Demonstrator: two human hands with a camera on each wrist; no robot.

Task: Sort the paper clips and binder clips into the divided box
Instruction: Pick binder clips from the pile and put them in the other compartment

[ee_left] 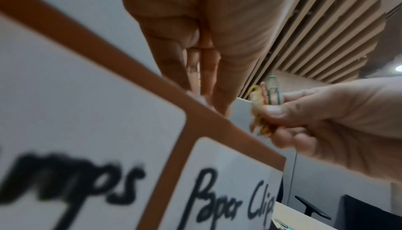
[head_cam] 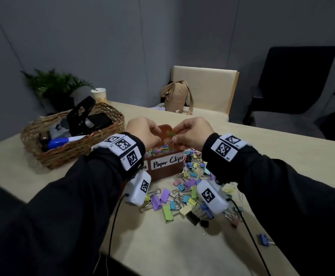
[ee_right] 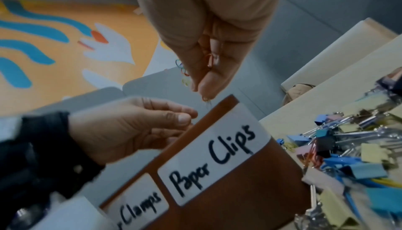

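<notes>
The brown divided box [head_cam: 167,169] stands mid-table, labelled "Paper Clips" on its right part and "Clamps" [ee_right: 141,206] on its left. Coloured paper clips [head_cam: 158,151] lie in the right part. Both hands hover over the box. My right hand [head_cam: 175,137] pinches a small bunch of paper clips [ee_left: 264,96] between thumb and fingers; the same bunch of paper clips [ee_right: 210,61] shows in the right wrist view. My left hand [head_cam: 157,134] is just beside it, its fingers [ee_right: 185,118] loosely curled with nothing seen in them. A heap of pastel binder clips [head_cam: 188,194] lies right of and in front of the box.
A wicker basket [head_cam: 49,156] with a black clamp and a blue marker sits left of the box. Behind it are a paper cup [head_cam: 99,96] and a plant. A tan bag [head_cam: 177,96] rests on the far chair. One blue binder clip [head_cam: 264,239] lies apart at the right.
</notes>
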